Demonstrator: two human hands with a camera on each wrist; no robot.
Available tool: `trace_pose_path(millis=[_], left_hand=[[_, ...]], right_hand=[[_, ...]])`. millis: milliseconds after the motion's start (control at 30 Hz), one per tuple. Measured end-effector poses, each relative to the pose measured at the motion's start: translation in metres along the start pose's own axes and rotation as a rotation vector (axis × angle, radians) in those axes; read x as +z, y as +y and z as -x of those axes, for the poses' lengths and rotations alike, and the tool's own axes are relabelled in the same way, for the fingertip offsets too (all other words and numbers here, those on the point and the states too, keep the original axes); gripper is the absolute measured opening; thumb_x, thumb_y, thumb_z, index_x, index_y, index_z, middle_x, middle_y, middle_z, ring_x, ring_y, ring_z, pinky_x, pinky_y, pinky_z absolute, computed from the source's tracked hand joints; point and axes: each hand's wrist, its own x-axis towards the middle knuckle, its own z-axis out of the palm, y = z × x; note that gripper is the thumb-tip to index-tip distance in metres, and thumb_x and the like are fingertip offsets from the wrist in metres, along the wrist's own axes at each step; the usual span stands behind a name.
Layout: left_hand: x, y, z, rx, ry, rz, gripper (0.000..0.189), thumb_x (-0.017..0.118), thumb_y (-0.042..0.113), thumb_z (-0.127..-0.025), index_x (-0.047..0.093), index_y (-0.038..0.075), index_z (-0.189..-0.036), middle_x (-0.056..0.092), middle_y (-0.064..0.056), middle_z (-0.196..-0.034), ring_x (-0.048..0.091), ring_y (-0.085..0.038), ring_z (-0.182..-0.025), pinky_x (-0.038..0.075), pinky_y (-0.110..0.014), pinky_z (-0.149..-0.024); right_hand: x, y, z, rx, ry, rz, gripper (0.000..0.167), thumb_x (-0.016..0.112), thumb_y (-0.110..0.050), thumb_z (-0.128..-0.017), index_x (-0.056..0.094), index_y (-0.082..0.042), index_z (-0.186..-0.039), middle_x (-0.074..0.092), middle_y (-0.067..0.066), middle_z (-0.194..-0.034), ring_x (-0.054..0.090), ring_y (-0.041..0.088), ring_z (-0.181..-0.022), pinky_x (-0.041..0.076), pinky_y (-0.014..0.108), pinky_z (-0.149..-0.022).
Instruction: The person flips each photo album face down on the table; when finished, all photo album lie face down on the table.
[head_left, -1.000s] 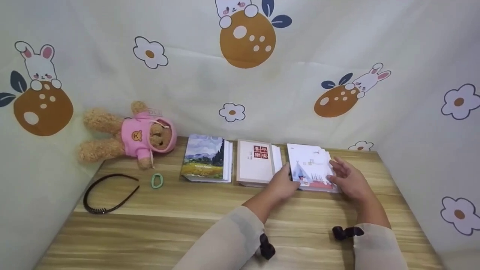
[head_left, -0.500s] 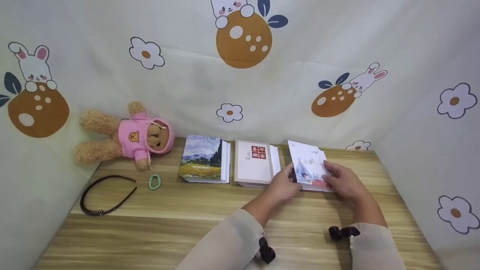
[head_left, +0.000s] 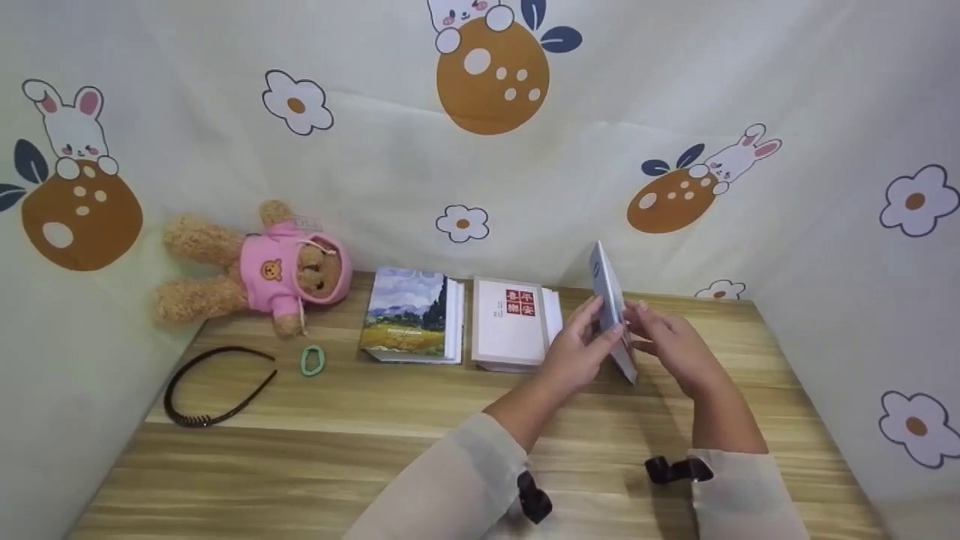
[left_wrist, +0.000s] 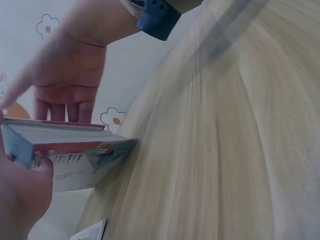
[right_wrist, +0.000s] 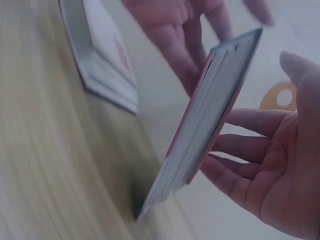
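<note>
A small photo album (head_left: 606, 281) with a white, illustrated cover stands tilted on edge, its bluish spine facing up. My left hand (head_left: 570, 352) grips it at the spine, with the thumb (left_wrist: 45, 170) against a cover. On the opposite cover lie the extended fingers of my right hand (head_left: 675, 349); in the right wrist view the right thumb is held away from the album. The red-edged page block (right_wrist: 202, 120) shows between both covers there. Just left of my left hand lies a beige album (head_left: 499, 330) with red square print.
Further left is an album with a landscape cover (head_left: 409, 311). A teddy bear in a pink hoodie (head_left: 274, 274) lies at the back left. Before it are a green hair tie (head_left: 312, 349) and a dark headband (head_left: 176, 397). A patterned cloth wall (head_left: 375, 165) encloses the wooden table (head_left: 360, 465).
The white album has gone from lying flat, cover up, to standing on edge with its spine up. Both hands have turned with it, the right moving slightly left.
</note>
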Motion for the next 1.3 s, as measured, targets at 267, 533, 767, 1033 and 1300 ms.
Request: trace_pose_path(millis=[267, 533, 767, 1033, 1300], left_hand=[[0.002, -0.005, 0.002, 0.064, -0.003, 0.058, 0.065, 0.069, 0.026, -0.106, 0.043, 0.011, -0.164, 0.030, 0.004, -0.177, 0.039, -0.024, -0.161, 0.040, -0.037, -0.129], [0.002, -0.007, 0.001, 0.050, -0.008, -0.013, 0.066, 0.069, 0.028, -0.105, 0.042, 0.020, -0.165, 0.045, 0.002, -0.171, 0.045, -0.020, -0.157, 0.044, -0.038, -0.126], [0.001, -0.010, 0.000, 0.046, -0.028, -0.065, 0.067, 0.067, 0.021, -0.106, 0.040, 0.021, -0.166, 0.040, 0.001, -0.174, 0.045, -0.024, -0.158, 0.039, -0.041, -0.130], [0.004, -0.016, 0.001, -0.048, -0.047, -0.154, 0.050, 0.058, 0.028, -0.110, 0.052, 0.027, -0.160, 0.040, -0.001, -0.173, 0.046, -0.028, -0.156, 0.043, -0.043, -0.128], [0.001, -0.027, -0.002, -0.216, -0.035, -0.177, 0.049, 0.050, 0.025, -0.111, 0.053, 0.016, -0.159, 0.050, -0.012, -0.167, 0.047, -0.031, -0.155, 0.037, -0.046, -0.130]], right_hand=[[0.008, -0.017, 0.002, 0.023, -0.029, -0.162, 0.067, 0.036, -0.060, -0.112, 0.020, -0.035, -0.172, 0.020, 0.014, -0.181, 0.032, 0.057, -0.157, 0.034, 0.072, -0.123], [0.001, -0.010, 0.003, 0.100, -0.014, -0.190, 0.066, 0.054, -0.048, -0.111, 0.027, -0.039, -0.170, 0.029, 0.010, -0.178, 0.047, 0.048, -0.151, 0.041, 0.072, -0.121], [-0.006, 0.001, 0.003, 0.163, -0.027, -0.142, 0.063, 0.053, -0.034, -0.113, 0.028, -0.034, -0.171, 0.035, 0.014, -0.175, 0.057, 0.038, -0.142, 0.053, 0.061, -0.115], [-0.022, 0.002, 0.011, 0.160, 0.060, -0.137, 0.058, 0.054, -0.026, -0.113, 0.037, -0.019, -0.168, 0.040, 0.016, -0.170, 0.064, 0.016, -0.125, 0.061, 0.033, -0.104], [-0.036, 0.013, 0.007, 0.196, 0.162, -0.051, 0.057, 0.051, -0.008, -0.110, 0.039, -0.010, -0.166, 0.036, 0.019, -0.174, 0.049, 0.031, -0.150, 0.052, 0.030, -0.115]])
